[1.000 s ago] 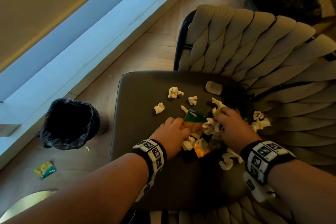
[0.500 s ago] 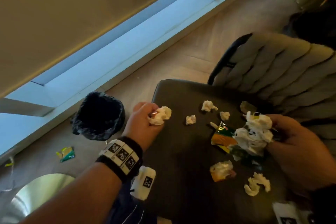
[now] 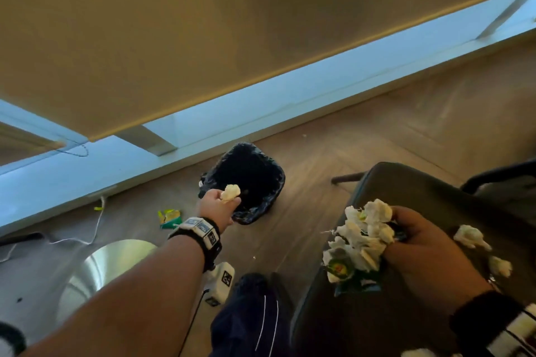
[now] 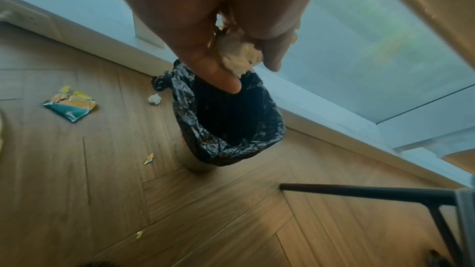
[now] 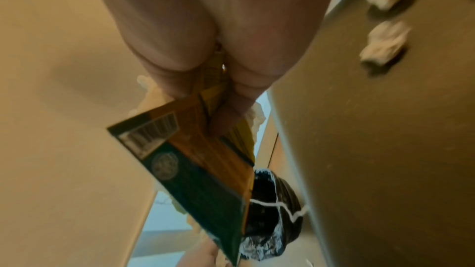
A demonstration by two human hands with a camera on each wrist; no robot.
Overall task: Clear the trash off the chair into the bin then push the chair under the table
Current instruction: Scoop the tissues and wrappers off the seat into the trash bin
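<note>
My left hand grips a crumpled white paper ball over the near rim of the bin, a small can lined with a black bag. My right hand holds a bundle of white paper wads and a green and orange wrapper above the left edge of the dark chair seat. Loose paper wads lie on the seat to the right of that hand.
On the wooden floor left of the bin lie a torn green wrapper, a paper ball and small scraps. A round metal base stands near left. A window sill runs behind the bin. A black chair leg crosses low.
My left hand has carried its paper ball from the seat's left edge out over the bin. My right hand has lifted its bundle leftward, and my head has turned toward the bin.
</note>
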